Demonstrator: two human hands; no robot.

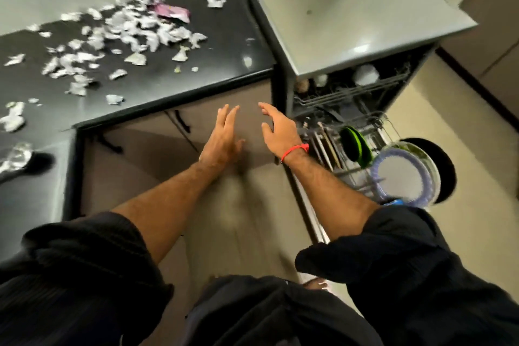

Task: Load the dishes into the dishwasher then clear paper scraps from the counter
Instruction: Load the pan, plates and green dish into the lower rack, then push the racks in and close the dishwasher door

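Observation:
Many white paper scraps (120, 34) and one pink scrap (174, 12) lie scattered on the black counter (224, 45). The grey dishwasher (356, 17) stands to the right of it, with its racks pulled out. The lower rack (351, 174) holds a blue-rimmed plate (401, 174), a green-rimmed dish (355, 146) and a black round dish (443, 166). White cups (365, 74) sit in the upper rack. My left hand (224, 137) and my right hand (278, 129) hover empty, fingers apart, in front of the cabinet below the counter's edge.
A crumpled foil piece (14, 157) rests on the counter's near left part. Beige cabinet doors (157, 143) with dark handles run under the counter. Tiled floor (463, 177) extends right of the dishwasher. A bare foot (316, 285) shows below.

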